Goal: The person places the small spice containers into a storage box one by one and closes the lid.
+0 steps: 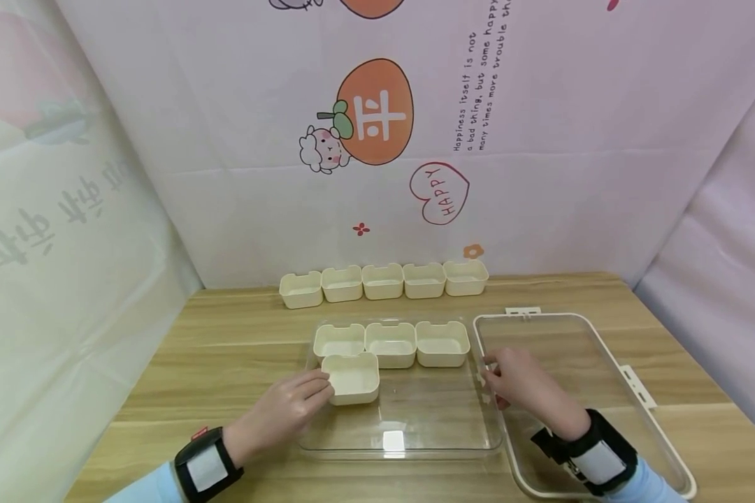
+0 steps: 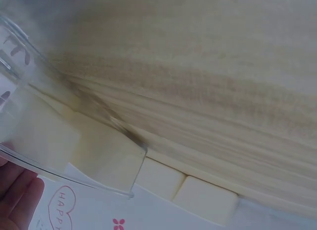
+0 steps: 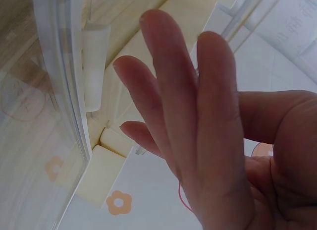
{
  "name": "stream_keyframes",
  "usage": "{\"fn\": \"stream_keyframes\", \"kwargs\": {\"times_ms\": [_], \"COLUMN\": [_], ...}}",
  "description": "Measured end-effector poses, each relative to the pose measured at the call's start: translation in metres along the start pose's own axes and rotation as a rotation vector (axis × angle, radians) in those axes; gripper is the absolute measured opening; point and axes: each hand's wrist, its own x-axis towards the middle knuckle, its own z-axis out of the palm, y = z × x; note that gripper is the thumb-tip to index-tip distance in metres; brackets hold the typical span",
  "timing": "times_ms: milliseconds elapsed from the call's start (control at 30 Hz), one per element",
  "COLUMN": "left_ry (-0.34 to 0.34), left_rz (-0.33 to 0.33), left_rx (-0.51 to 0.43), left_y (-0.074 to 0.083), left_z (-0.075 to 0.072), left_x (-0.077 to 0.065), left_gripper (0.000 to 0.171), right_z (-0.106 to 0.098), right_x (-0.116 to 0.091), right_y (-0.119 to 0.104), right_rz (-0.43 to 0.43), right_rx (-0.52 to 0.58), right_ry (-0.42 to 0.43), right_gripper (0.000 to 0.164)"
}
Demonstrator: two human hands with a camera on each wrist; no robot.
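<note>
With its fingers at the left wall, my left hand (image 1: 289, 404) grips a small cream open-topped box (image 1: 354, 381). This box is over the left part of a clear shallow tray (image 1: 440, 419), just in front of a row of similar boxes (image 1: 391, 346) inside the tray. The left wrist view catches only the fingertips (image 2: 24, 198) at its lower left. My right hand (image 1: 531, 388) is at the tray's right side, above the left edge of a clear lid with a white rim (image 1: 604, 349). In the right wrist view its fingers are relaxed and hold nothing.
Several matching cream boxes (image 1: 382, 282) stand in a row along the back of the wooden table (image 1: 226, 349). A printed white cloth (image 1: 258, 209) rises right behind them. White clips (image 1: 638, 386) stick out from the lid's rim.
</note>
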Motion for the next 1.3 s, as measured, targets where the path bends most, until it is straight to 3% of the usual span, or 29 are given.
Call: {"fn": "stream_keyframes", "kwargs": {"times_ms": [333,567,1300], "left_ry": [-0.014,-0.058,-0.076], "left_rz": [-0.017,-0.055,-0.156], "left_rx": [0.002,-0.024,-0.023], "left_y": [-0.0058,-0.0059,-0.0024], "left_z": [-0.0002,-0.0008,-0.001], "left_x": [-0.0064,-0.0089,-0.0075], "left_gripper": [0.043,0.015,0.005], "right_z": [0.0021,0.0006,-0.0018], "right_x": [0.0002,-0.0002,-0.0019], "right_y": [0.0018,0.0006,-0.0008], "right_rz": [0.001,0.004,-0.011], "right_rx": [0.022,0.024,0.042], "right_ry": [-0.001,-0.007,-0.018], "right_gripper": [0.036,0.036,0.035]}}
